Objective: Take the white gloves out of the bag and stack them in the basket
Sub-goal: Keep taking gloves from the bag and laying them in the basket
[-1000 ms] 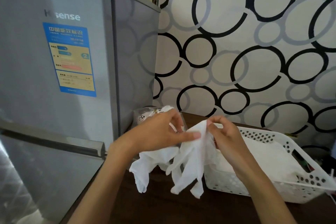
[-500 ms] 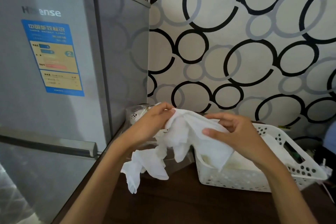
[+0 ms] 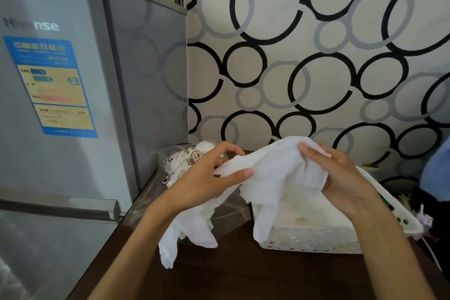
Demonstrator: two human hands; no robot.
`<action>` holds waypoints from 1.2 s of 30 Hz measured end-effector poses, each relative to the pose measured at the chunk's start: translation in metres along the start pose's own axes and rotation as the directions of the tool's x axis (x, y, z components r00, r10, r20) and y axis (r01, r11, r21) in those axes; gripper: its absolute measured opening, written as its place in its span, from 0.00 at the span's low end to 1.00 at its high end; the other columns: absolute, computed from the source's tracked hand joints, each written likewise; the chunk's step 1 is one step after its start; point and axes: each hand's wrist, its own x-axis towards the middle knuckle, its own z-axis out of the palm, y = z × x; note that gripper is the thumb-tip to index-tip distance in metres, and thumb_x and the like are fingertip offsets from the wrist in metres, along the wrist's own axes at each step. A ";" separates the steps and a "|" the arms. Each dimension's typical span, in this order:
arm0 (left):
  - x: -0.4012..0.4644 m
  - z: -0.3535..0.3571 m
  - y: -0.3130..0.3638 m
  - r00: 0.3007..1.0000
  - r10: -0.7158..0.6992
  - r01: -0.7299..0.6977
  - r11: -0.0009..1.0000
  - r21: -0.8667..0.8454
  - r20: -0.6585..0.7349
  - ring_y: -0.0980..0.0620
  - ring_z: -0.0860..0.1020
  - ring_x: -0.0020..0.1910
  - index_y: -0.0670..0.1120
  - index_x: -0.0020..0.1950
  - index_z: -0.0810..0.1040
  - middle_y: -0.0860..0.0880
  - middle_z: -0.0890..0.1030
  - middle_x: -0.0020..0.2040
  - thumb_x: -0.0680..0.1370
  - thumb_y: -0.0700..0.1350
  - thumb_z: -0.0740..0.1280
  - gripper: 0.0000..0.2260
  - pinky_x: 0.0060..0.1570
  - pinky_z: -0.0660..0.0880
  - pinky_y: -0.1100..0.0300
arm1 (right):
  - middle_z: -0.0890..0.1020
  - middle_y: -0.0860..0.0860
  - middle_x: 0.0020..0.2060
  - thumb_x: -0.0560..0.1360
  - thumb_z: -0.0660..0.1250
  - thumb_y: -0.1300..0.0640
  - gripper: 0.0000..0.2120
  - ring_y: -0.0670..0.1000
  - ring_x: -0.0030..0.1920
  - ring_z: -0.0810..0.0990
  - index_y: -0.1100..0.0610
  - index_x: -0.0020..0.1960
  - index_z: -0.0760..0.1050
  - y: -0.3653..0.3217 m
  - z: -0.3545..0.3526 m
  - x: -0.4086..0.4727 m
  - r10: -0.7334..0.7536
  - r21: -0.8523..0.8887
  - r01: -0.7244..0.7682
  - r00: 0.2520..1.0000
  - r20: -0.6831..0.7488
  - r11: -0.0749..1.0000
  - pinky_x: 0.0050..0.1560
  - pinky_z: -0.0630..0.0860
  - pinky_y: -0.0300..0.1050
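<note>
Both hands hold one white glove stretched between them above the left end of the white perforated basket. The left hand pinches the glove's left edge between thumb and curled fingers; the right hand curls round its right side from 3 o'clock, fingertips folded over the top edge. Half a second ago the right hand lay on top of the cloth with the palm down; now it has turned to cup the glove from the side, and the fabric is spread wider and flatter than before.

A second white glove hangs below the left hand at about 7 o'clock from it, its fingers dangling over the dark brown table, much as it hung in the earlier frame. Part of the held glove droops down over the basket's near left corner.

Inside the basket lies a flat stack of white gloves. The clear plastic bag with cartoon prints sits at 10 o'clock from the left hand, against the grey Hisense refrigerator. Wallpaper with black and grey rings fills the background.
</note>
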 end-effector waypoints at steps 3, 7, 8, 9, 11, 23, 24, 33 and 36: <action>0.003 0.002 -0.004 0.994 0.086 -0.083 0.995 0.045 -0.060 0.56 0.77 0.47 0.60 0.50 0.74 0.53 0.78 0.48 0.70 0.61 0.62 0.11 0.50 0.77 0.52 | 0.85 0.54 0.45 0.65 0.71 0.57 0.15 0.49 0.43 0.84 0.60 0.51 0.81 -0.005 -0.008 -0.003 0.028 0.018 -0.028 0.999 -0.045 0.999 0.42 0.82 0.42; 0.006 0.013 -0.003 0.992 0.114 -0.111 0.992 0.055 -0.056 0.58 0.78 0.44 0.54 0.47 0.77 0.58 0.78 0.45 0.67 0.63 0.67 0.16 0.42 0.78 0.60 | 0.85 0.53 0.46 0.60 0.77 0.50 0.19 0.49 0.45 0.84 0.58 0.47 0.83 -0.009 -0.019 -0.008 0.032 -0.009 -0.032 0.999 -0.005 0.999 0.40 0.81 0.40; 0.008 0.018 -0.003 0.992 0.104 -0.099 0.993 0.062 -0.076 0.59 0.78 0.41 0.52 0.46 0.78 0.56 0.79 0.43 0.66 0.63 0.68 0.18 0.39 0.77 0.62 | 0.85 0.53 0.46 0.55 0.80 0.45 0.24 0.49 0.46 0.84 0.57 0.46 0.84 -0.010 -0.022 -0.010 0.000 -0.023 0.000 1.000 0.005 1.000 0.40 0.81 0.40; 0.010 0.025 -0.003 0.990 0.089 -0.081 0.994 0.074 -0.110 0.59 0.78 0.39 0.50 0.44 0.78 0.55 0.79 0.41 0.66 0.65 0.67 0.19 0.37 0.76 0.64 | 0.85 0.52 0.46 0.53 0.80 0.42 0.26 0.49 0.47 0.84 0.56 0.45 0.85 -0.013 -0.024 -0.011 -0.034 -0.039 0.034 0.999 -0.003 0.999 0.41 0.81 0.40; 0.016 0.036 -0.004 0.983 0.052 -0.029 0.991 0.131 -0.178 0.58 0.77 0.42 0.50 0.43 0.78 0.55 0.78 0.42 0.66 0.68 0.64 0.22 0.38 0.74 0.64 | 0.85 0.50 0.43 0.63 0.75 0.44 0.16 0.49 0.47 0.83 0.55 0.44 0.83 -0.017 -0.026 -0.012 -0.115 -0.111 0.107 0.991 -0.068 0.988 0.47 0.79 0.42; 0.055 0.073 0.024 0.986 0.165 -0.165 0.986 0.002 0.029 0.53 0.81 0.48 0.49 0.54 0.80 0.52 0.83 0.48 0.76 0.53 0.69 0.10 0.52 0.78 0.47 | 0.82 0.47 0.34 0.76 0.65 0.53 0.06 0.40 0.34 0.78 0.47 0.44 0.81 -0.031 -0.030 -0.023 -0.544 -0.630 0.441 0.839 0.036 0.639 0.29 0.71 0.30; 0.058 0.073 0.023 0.985 0.172 -0.171 0.985 -0.028 0.026 0.52 0.82 0.48 0.47 0.53 0.81 0.51 0.84 0.48 0.77 0.50 0.69 0.09 0.51 0.79 0.50 | 0.82 0.50 0.33 0.75 0.66 0.53 0.06 0.42 0.32 0.77 0.51 0.44 0.82 -0.034 -0.036 -0.025 -0.563 -0.621 0.447 0.827 0.012 0.644 0.29 0.70 0.31; 0.047 0.051 0.019 0.973 0.178 -0.199 0.969 -0.145 -0.147 0.47 0.80 0.50 0.42 0.51 0.79 0.43 0.82 0.48 0.82 0.47 0.57 0.13 0.56 0.76 0.55 | 0.85 0.46 0.39 0.75 0.67 0.54 0.05 0.43 0.38 0.83 0.46 0.43 0.81 -0.037 -0.044 -0.025 -0.530 -0.492 0.422 0.842 -0.100 0.762 0.34 0.78 0.37; 0.038 0.052 0.028 0.907 0.123 -0.195 0.970 -0.143 -0.404 0.54 0.77 0.41 0.45 0.47 0.77 0.51 0.79 0.40 0.83 0.49 0.56 0.13 0.47 0.76 0.55 | 0.85 0.46 0.37 0.76 0.66 0.55 0.05 0.42 0.36 0.82 0.48 0.43 0.80 -0.031 -0.017 -0.027 -0.540 -0.420 0.460 0.837 -0.089 0.782 0.32 0.76 0.38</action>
